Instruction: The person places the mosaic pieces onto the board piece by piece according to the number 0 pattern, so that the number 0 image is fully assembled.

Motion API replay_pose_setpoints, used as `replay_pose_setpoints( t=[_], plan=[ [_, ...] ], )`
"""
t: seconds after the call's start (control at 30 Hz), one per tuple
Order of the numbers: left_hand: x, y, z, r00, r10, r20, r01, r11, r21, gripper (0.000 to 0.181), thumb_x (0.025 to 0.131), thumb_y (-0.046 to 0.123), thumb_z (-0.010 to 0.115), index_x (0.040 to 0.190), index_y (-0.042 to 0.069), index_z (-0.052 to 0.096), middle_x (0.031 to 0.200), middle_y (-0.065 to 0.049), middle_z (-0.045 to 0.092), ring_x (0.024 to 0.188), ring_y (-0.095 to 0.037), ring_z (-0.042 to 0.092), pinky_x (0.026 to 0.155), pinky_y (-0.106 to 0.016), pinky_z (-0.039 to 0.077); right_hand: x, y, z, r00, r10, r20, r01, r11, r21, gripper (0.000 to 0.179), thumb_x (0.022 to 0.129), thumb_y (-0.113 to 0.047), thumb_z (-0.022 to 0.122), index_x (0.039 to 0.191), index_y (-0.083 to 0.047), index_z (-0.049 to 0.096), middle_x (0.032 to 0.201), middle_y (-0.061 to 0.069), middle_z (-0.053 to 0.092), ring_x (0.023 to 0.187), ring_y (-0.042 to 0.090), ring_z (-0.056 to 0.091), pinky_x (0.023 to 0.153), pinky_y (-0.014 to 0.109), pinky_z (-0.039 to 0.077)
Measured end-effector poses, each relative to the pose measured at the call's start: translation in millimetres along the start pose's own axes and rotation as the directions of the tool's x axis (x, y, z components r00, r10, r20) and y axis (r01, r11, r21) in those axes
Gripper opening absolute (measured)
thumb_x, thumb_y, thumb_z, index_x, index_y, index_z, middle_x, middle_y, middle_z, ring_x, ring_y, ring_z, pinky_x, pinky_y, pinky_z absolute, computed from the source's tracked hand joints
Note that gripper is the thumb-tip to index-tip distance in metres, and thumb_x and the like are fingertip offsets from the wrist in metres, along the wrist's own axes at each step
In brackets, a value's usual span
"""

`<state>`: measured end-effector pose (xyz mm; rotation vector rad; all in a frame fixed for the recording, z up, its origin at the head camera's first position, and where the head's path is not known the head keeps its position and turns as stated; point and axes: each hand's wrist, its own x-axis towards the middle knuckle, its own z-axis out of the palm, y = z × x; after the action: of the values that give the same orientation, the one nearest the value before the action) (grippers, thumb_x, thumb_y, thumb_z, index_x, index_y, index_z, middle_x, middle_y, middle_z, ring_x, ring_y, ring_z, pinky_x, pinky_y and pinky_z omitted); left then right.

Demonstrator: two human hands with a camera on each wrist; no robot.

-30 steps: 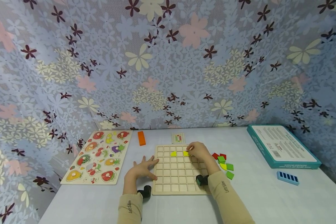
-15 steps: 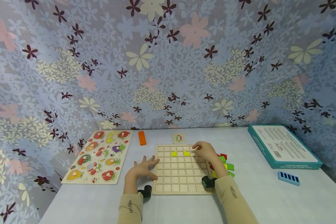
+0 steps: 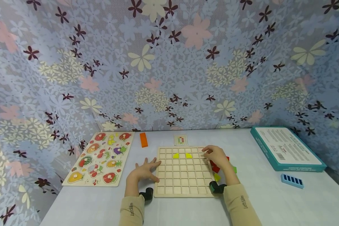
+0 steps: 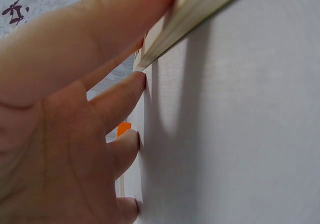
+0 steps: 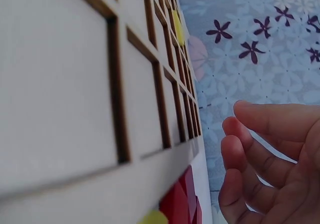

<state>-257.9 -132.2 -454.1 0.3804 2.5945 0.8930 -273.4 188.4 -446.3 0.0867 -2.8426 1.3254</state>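
A wooden grid board [image 3: 176, 175] lies in the middle of the table. Two yellow tiles [image 3: 176, 155] sit in separate cells of its second row. My left hand [image 3: 142, 172] has its fingers spread, thumb and index against the board's left edge; other fingertips rest on the tabletop in the left wrist view. Over the board's upper right corner is my right hand [image 3: 217, 157], its fingers loosely bent with nothing between them, as the right wrist view shows. Below it lie red tiles [image 3: 215, 169], a yellow piece [image 3: 217, 177] and a green tile [image 3: 234, 169], partly hidden by hand and forearm.
Behind the board lies a small pattern card [image 3: 181, 140], with an orange block [image 3: 143, 140] to its left. A fruit puzzle board [image 3: 100, 157] is at left. At right are a teal box [image 3: 288, 149] and a blue slotted piece [image 3: 292, 181]. A floral curtain [image 3: 169, 78] hangs behind.
My right hand has left the second yellow tile in its cell and moved right to the board's corner, covering more of the loose tiles. My left hand has stayed at the left edge.
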Motion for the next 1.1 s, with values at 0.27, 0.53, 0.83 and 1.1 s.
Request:
replay_pose_setpoints(
  t=[0.27,0.53,0.83,1.1],
  plan=[
    [-2.6,2.0,-1.1,1.0,0.001,-0.003,-0.001,1.0,-0.006,0.08,0.066,0.016,0.08,0.138,0.014,0.045,0.151,-0.01,0.025,0.139,-0.041,0.0,0.102,-0.067,-0.014,-1.5,11,-7,0.997,0.077,-0.013,-0.077,0.996,0.053,0.027,0.084,-0.006,0.06,0.11,0.001,0.061,0.091,0.012,0.059,0.067,0.02,0.049,0.055,0.028,0.042],
    [-0.5,1.4,-1.5,1.0,-0.001,0.001,0.001,1.0,-0.004,0.08,0.067,0.017,0.08,0.138,0.015,0.044,0.151,-0.009,0.024,0.14,-0.04,-0.001,0.102,-0.066,-0.014,-1.5,22,-14,0.995,0.1,-0.015,-0.1,0.995,-0.006,0.027,0.084,-0.006,0.059,0.109,0.003,0.061,0.087,0.013,0.059,0.071,0.021,0.051,0.06,0.028,0.045],
    [0.7,-0.7,0.1,1.0,0.001,-0.003,-0.001,1.0,-0.013,0.079,0.066,0.015,0.08,0.138,0.015,0.046,0.151,-0.01,0.025,0.139,-0.041,0.0,0.102,-0.067,-0.014,-2.0,28,-20,0.99,0.14,-0.023,-0.141,0.986,-0.086,0.03,0.079,0.0,0.062,0.109,0.003,0.061,0.104,0.022,0.057,0.087,0.03,0.053,0.074,0.039,0.05],
    [-0.4,1.2,-0.6,1.0,-0.006,-0.005,0.006,1.0,-0.014,0.08,0.066,0.016,0.081,0.138,0.015,0.045,0.151,-0.009,0.025,0.14,-0.04,0.0,0.102,-0.066,-0.014,-3.4,27,-22,0.975,0.223,-0.021,-0.224,0.968,-0.115,0.037,0.077,0.004,0.063,0.114,0.001,0.059,0.116,0.025,0.053,0.098,0.035,0.05,0.087,0.048,0.047]
  ],
)
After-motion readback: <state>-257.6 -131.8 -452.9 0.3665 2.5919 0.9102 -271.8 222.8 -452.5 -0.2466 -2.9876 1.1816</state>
